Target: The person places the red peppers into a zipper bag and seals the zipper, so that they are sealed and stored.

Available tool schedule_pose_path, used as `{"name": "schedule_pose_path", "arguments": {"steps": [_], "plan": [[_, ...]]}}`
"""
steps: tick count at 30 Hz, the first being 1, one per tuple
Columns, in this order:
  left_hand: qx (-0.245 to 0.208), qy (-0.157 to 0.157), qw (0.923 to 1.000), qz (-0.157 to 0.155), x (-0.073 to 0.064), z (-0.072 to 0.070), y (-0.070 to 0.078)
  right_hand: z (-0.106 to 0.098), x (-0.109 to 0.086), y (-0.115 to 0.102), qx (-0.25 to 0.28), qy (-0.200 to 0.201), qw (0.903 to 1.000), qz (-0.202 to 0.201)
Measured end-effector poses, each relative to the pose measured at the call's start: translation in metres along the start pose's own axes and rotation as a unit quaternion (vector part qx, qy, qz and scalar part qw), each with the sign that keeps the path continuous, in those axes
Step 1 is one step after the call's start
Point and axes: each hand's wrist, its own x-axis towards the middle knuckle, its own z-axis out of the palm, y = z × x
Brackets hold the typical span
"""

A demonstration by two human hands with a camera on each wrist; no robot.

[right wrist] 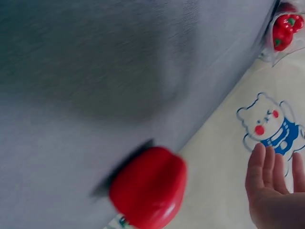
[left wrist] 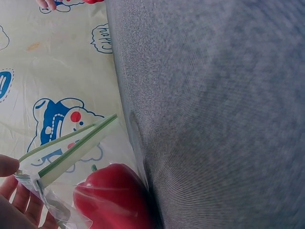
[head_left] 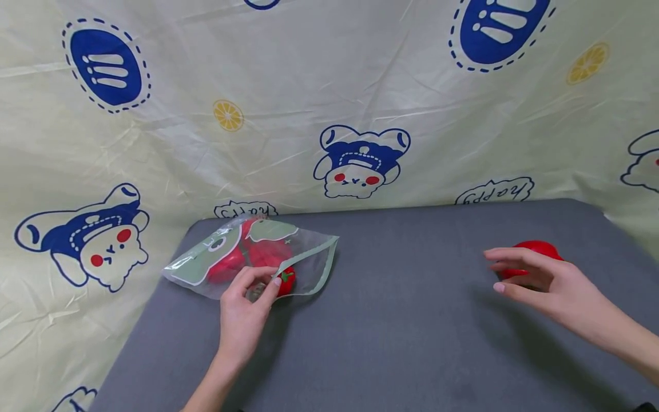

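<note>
Two bare hands reach in over one grey table [head_left: 401,320]. On it are one clear zip bag [head_left: 203,263] with pale green printed panels and one loose red bell pepper [head_left: 538,247]. At least two more red bell peppers [head_left: 270,253] lie inside the bag; the panels and folds hide the exact count.

The left hand [head_left: 243,317] pinches the bag's near edge between thumb and fingers, close to the mouth. There the two green zip strips [left wrist: 78,150] stand a little apart, the mouth facing right. The right hand [head_left: 556,292] holds nothing: its fingers are extended, with a moderate gap to the thumb. It hovers near the loose pepper, which in the right wrist view lies clear of it.

Bare tabletop spans the wide stretch between the bag and the loose pepper, and continues toward the near side. The bag lies near the table's far left corner, its left tip about at the side edge; the loose pepper sits toward the far right. Behind the far edge hangs one cream cloth [head_left: 288,166] printed with cartoon bears and orange slices.
</note>
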Motion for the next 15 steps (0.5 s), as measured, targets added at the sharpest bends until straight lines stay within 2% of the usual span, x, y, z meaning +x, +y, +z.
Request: {"name": "schedule_pose_path", "arguments": {"steps": [5,11,15], "plan": [[-0.001,0.003,1.0000,0.004,0.000,0.000,0.000,-0.012,-0.007,0.010,-0.049,0.027,0.9984,0.009],[0.013,0.009,0.9998,-0.008,0.001,0.001,0.002,-0.027,-0.013,0.037,-0.103,0.054,0.9931,0.016],[0.018,0.010,0.9997,-0.012,0.002,0.001,0.002,-0.034,-0.012,0.056,-0.120,0.087,0.9889,-0.006]]}}
